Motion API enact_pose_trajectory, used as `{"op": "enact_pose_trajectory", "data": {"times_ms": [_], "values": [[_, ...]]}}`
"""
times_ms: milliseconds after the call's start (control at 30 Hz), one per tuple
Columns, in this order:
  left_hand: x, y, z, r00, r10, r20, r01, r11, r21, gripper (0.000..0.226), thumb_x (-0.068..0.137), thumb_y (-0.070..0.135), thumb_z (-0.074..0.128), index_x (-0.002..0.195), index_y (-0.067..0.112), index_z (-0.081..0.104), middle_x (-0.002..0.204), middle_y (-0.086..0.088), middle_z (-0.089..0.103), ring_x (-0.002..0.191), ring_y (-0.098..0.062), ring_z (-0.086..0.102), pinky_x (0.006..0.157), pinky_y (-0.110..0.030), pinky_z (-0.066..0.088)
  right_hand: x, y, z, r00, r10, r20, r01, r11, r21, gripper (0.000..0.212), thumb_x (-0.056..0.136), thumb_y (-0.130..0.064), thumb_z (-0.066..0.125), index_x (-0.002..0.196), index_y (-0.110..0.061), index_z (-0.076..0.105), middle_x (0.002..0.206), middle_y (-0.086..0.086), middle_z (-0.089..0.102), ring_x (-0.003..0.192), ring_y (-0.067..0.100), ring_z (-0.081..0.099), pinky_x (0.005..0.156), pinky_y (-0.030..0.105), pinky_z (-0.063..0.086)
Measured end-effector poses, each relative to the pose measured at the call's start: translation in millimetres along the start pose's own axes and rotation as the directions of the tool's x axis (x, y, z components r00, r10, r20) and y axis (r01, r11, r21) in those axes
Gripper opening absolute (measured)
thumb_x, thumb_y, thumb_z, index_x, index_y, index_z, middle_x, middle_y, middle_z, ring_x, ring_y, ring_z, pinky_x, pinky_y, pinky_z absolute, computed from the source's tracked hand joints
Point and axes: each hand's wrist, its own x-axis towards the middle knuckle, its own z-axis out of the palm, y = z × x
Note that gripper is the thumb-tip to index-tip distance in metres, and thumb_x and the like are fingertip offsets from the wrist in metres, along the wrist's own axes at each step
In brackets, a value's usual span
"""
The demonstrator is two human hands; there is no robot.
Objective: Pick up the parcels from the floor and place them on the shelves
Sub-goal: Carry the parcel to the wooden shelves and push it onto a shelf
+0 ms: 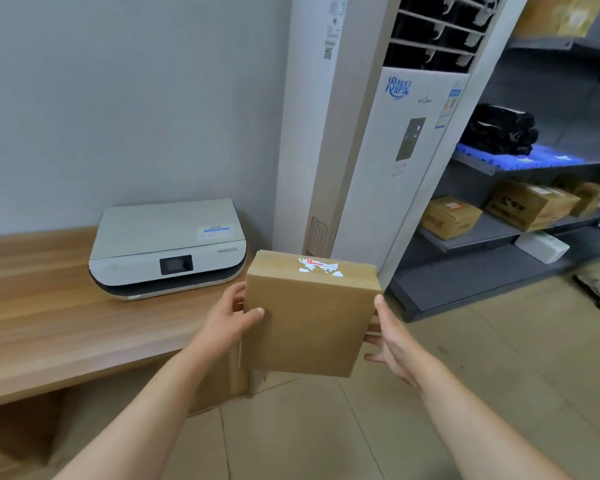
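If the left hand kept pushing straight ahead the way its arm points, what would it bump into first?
The left hand already grips the cardboard box. Beyond that, the line seems to lead to the tall white air conditioner, though depth is hard to judge.

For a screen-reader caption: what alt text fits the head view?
Both hands, left hand and right hand, hold a flat cardboard parcel in the air, facing grey shelves with boxes on the right. A printer sits on a wooden counter to the left.
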Motion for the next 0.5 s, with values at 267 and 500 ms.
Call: {"op": "enact_pose_trajectory", "data": {"times_ms": [267,500], "values": [[-3.6,27.1,-7.6,0.99,-0.029,-0.141,0.033,0.999,0.027,0.053,0.081,0.057,0.05,0.125,0.029,0.042,0.114,0.004,0.057,0.107,-0.017,0.053,0.097,-0.043,0.043,3.2,-31.7,-0.6,0.994,-0.025,0.104,0.024,1.0,0.016,0.055,0.086,-0.069,0.025,0.111,-0.032,0.057,0.114,0.0,0.06,0.112,0.023,0.052,0.098,0.056,0.041],[-9.1,48.4,-9.2,0.998,0.046,-0.053,-0.046,0.999,-0.003,0.045,0.09,0.023,0.05,0.131,0.038,0.038,0.11,-0.002,0.058,0.105,-0.02,0.054,0.087,-0.031,0.043,13.7,-54.3,-10.2,0.971,-0.113,0.208,0.117,0.993,-0.008,0.036,0.094,-0.04,0.031,0.112,-0.02,0.056,0.108,0.005,0.059,0.102,0.021,0.052,0.096,0.043,0.038]]}}
